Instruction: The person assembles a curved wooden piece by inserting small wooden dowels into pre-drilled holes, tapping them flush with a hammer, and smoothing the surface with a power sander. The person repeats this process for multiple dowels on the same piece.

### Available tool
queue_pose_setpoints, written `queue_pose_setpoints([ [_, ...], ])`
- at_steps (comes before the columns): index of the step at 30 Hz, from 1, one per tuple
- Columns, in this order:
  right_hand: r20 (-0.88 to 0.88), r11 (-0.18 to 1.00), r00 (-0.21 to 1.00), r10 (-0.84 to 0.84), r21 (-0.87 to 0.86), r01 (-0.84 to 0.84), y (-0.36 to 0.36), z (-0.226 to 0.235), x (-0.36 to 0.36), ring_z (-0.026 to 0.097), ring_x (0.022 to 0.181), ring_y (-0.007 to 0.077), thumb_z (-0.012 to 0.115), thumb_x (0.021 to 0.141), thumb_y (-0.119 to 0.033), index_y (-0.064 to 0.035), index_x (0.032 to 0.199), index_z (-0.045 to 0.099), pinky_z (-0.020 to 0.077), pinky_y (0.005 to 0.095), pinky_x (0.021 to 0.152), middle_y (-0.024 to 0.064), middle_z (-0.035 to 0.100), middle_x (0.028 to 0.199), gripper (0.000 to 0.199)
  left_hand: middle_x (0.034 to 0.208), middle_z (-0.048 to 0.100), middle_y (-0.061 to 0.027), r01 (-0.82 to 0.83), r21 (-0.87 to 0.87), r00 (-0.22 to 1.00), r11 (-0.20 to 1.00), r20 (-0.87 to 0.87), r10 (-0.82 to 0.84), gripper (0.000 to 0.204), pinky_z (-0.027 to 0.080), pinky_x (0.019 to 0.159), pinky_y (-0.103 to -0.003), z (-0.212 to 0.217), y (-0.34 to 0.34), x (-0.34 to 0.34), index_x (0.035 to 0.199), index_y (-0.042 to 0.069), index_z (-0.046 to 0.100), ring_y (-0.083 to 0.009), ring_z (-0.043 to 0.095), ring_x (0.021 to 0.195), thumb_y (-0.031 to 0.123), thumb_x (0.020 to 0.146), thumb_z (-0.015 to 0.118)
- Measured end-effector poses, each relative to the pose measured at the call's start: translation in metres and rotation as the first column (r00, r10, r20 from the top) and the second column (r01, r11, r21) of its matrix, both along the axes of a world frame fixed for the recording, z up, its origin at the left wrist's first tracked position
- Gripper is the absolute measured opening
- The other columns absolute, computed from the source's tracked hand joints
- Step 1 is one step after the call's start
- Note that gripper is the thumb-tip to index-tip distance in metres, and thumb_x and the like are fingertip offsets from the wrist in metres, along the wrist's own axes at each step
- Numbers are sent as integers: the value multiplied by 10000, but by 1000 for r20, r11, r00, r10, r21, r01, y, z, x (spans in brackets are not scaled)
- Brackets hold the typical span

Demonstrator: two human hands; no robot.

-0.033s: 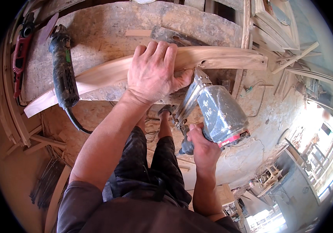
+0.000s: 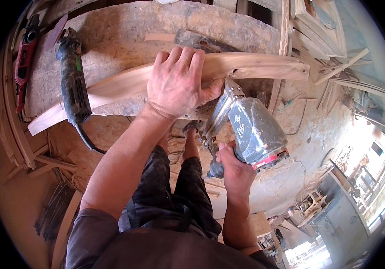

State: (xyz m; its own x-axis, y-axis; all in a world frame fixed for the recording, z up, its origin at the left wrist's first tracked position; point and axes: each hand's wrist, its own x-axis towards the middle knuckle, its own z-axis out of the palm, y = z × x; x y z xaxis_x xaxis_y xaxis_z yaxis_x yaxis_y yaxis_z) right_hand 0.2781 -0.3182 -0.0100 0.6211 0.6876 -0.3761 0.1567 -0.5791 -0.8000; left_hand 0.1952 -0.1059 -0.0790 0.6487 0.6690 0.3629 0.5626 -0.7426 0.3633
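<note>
A long curved piece of pale wood (image 2: 241, 66) lies across the workbench (image 2: 111, 33). My left hand (image 2: 174, 83) is closed over the middle of it, fingers over the far side and thumb along the near side. In my right hand (image 2: 236, 170) is the handle of a worn grey nail gun (image 2: 257, 130) with a red band at its rear end. Its nose meets the near edge of the wood, just right of my left thumb and close to a small dark hole or knot. The fingers of my right hand are partly hidden behind the handle.
An angle grinder (image 2: 73, 83) lies across the wood's left part, its cord hanging off the bench. Farther left is a red power tool (image 2: 23, 71). A dark flat tool (image 2: 206, 42) and a small wood strip (image 2: 160, 37) lie behind the wood. Scrap boards (image 2: 342, 67) are piled right.
</note>
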Motion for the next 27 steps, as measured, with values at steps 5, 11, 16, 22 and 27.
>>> queue_pose_setpoints([
  [5, -100, 996, 991, -87, -29, 84, 5, 7, -3, 600, 678, 122, 671, 958, -30, 26, 835, 643, 492, 290, 671, 46, 632, 720, 138, 895, 616, -85, -3, 4, 1000, 1000, 2, 3, 524, 460, 698, -415, 0, 0, 0, 1034, 47, 613, -280, 617, 827, 510, 822, 735],
  [11, 14, 1000, 1000, 4, 30, -4, 0, 3, -7, 587, 673, 115, 655, 939, 28, 33, 1164, 614, 501, 279, 657, 34, 599, 754, 229, 895, 617, -86, 1, 0, 1000, 1000, 6, -1, 522, 461, 700, -415, 0, 0, 0, 1027, 46, 617, -279, 618, 829, 505, 811, 741],
  [16, -112, 990, 984, -138, 7, 139, -2, 13, -8, 583, 659, 123, 632, 928, 63, 40, 1274, 569, 503, 281, 650, 38, 588, 785, 352, 914, 610, -75, -22, -6, 1000, 1000, -4, 22, 507, 457, 742, -402, -2, -2, 2, 981, 54, 604, -255, 598, 860, 471, 746, 772],
  [22, -214, 982, 959, -185, -69, 174, -5, 15, -8, 591, 657, 134, 648, 938, 21, 37, 1023, 642, 501, 296, 655, 47, 606, 734, 87, 960, 636, -110, 6, -51, 1000, 999, 14, -5, 520, 485, 762, -425, 6, -3, -2, 1098, 26, 617, -299, 630, 894, 372, 749, 787],
  [27, -166, 988, 975, -146, -81, 134, 0, 17, -10, 596, 666, 127, 661, 949, -12, 25, 838, 625, 489, 293, 662, 50, 625, 704, 122, 1009, 648, -118, 5, -70, 1000, 998, 12, -4, 560, 490, 800, -428, 6, -3, -3, 1154, 12, 613, -303, 634, 931, 338, 737, 796],
])
